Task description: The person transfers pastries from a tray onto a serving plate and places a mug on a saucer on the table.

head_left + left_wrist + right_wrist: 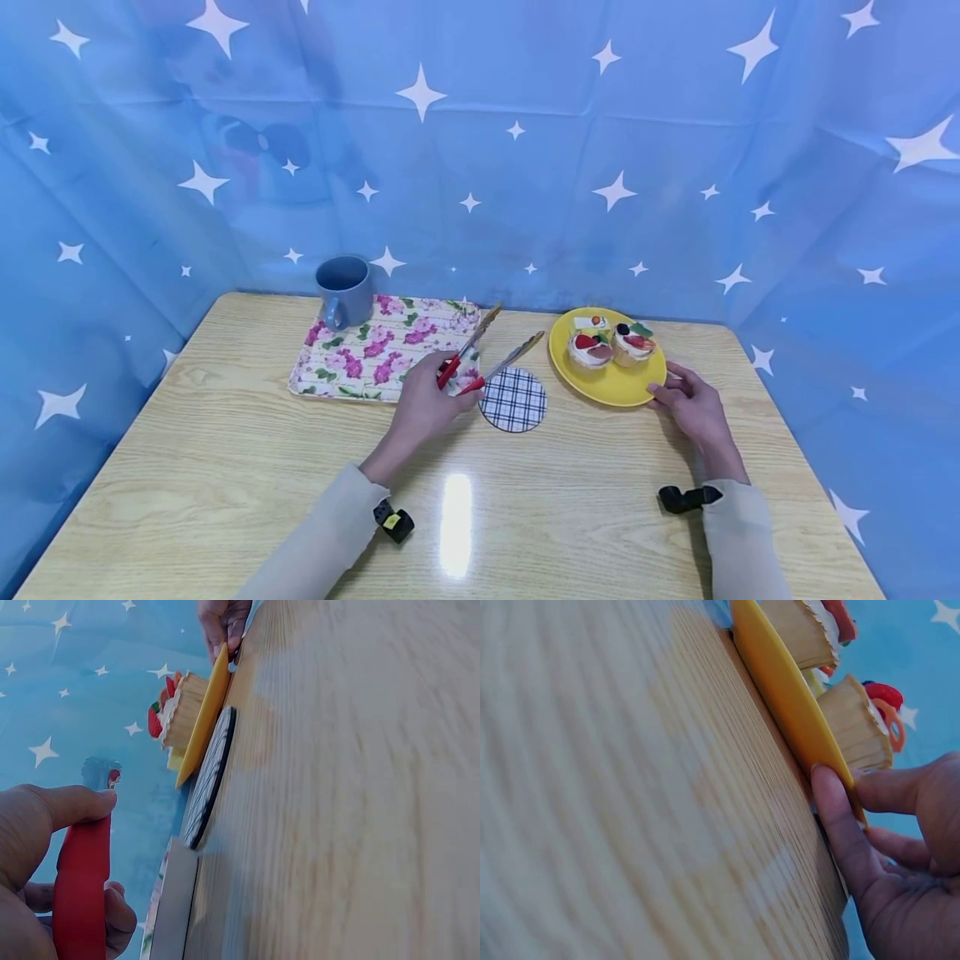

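Observation:
My left hand grips a pair of tongs by the red handles, over the right side of the floral tray. The tongs' metal arms are spread, with nothing between the tips. At the right, my right hand pinches the rim of a yellow plate between thumb and fingers, as the right wrist view shows. Two fruit-topped cupcakes sit on that plate. Behind them lies a small pale piece with a red and dark topping, partly hidden.
A blue-grey mug stands on the tray's back left corner. Between tray and plate lies a round checked coaster. The wooden table ends at a blue star-patterned curtain at the back and sides.

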`<state>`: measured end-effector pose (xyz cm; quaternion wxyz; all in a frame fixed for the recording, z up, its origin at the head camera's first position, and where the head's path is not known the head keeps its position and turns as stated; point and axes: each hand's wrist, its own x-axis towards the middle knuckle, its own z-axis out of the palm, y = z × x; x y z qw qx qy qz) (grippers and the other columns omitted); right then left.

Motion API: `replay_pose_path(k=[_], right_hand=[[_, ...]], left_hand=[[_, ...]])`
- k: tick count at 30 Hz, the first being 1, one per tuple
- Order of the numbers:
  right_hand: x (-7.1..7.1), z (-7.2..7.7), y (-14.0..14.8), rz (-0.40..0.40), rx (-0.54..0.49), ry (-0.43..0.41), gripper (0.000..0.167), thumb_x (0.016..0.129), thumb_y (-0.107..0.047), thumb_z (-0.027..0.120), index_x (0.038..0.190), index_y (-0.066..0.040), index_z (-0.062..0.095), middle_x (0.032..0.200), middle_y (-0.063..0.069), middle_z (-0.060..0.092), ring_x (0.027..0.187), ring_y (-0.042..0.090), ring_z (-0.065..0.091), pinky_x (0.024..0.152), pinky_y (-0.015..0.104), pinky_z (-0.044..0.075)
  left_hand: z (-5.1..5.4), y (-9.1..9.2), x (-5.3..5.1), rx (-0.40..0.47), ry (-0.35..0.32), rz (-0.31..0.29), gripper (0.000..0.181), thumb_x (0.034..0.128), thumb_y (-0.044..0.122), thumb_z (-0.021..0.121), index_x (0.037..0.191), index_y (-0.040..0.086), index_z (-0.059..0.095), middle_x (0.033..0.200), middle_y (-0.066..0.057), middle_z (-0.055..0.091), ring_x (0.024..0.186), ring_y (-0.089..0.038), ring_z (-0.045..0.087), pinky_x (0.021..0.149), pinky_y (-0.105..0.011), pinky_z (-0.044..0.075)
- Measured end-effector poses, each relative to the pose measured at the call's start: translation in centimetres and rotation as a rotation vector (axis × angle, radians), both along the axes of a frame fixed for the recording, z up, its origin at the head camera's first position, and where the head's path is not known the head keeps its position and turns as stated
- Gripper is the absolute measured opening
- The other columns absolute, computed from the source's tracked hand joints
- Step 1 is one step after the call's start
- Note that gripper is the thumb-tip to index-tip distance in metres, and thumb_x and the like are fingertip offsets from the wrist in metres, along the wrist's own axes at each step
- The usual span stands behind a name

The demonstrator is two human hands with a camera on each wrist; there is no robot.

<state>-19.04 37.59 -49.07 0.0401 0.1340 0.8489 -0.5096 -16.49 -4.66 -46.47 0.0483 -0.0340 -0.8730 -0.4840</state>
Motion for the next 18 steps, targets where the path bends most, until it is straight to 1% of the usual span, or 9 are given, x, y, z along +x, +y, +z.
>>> replay_pose_path(k=[5, 7, 12, 18], right_hand=[[0.1, 0.0, -0.1, -0.004, 0.019, 0.003, 0.074, 0.103, -0.032, 0.062, 0.162, -0.007, 0.025, 0.138, 0.022, 0.052, 0.085, -0.008, 0.063, 0.078, 0.018, 0.058], [0.1, 0.1, -0.1, -0.006, 0.021, -0.001, 0.074, 0.103, -0.032, 0.062, 0.162, -0.007, 0.025, 0.139, 0.022, 0.052, 0.085, -0.009, 0.063, 0.078, 0.018, 0.058], [0.1, 0.2, -0.2, -0.008, 0.039, -0.014, 0.074, 0.103, -0.034, 0.062, 0.162, -0.007, 0.026, 0.139, 0.022, 0.052, 0.086, -0.008, 0.061, 0.077, 0.015, 0.057], [0.1, 0.2, -0.2, -0.006, 0.049, -0.011, 0.075, 0.103, -0.035, 0.062, 0.162, -0.007, 0.026, 0.139, 0.022, 0.051, 0.087, -0.008, 0.061, 0.077, 0.014, 0.056]], left_hand=[[0.0, -1.1, 0.0, -0.002, 0.03, 0.018, 0.064, 0.0786, 0.03, 0.09, 0.132, 0.006, 0.063, 0.108, -0.014, 0.068, 0.088, -0.027, 0.061, 0.073, -0.037, 0.053], [0.0, -1.5, 0.0, -0.01, 0.032, 0.026, 0.064, 0.0794, 0.031, 0.09, 0.132, 0.006, 0.063, 0.106, -0.015, 0.068, 0.085, -0.027, 0.059, 0.072, -0.037, 0.051], [0.1, -2.6, 0.4, -0.023, 0.016, 0.051, 0.066, 0.0801, 0.032, 0.089, 0.134, 0.006, 0.062, 0.114, -0.014, 0.068, 0.096, -0.029, 0.063, 0.077, -0.04, 0.056], [0.2, -4.0, 0.6, -0.004, -0.011, 0.057, 0.067, 0.0815, 0.033, 0.088, 0.137, 0.007, 0.059, 0.121, -0.015, 0.067, 0.103, -0.03, 0.065, 0.082, -0.042, 0.059]])
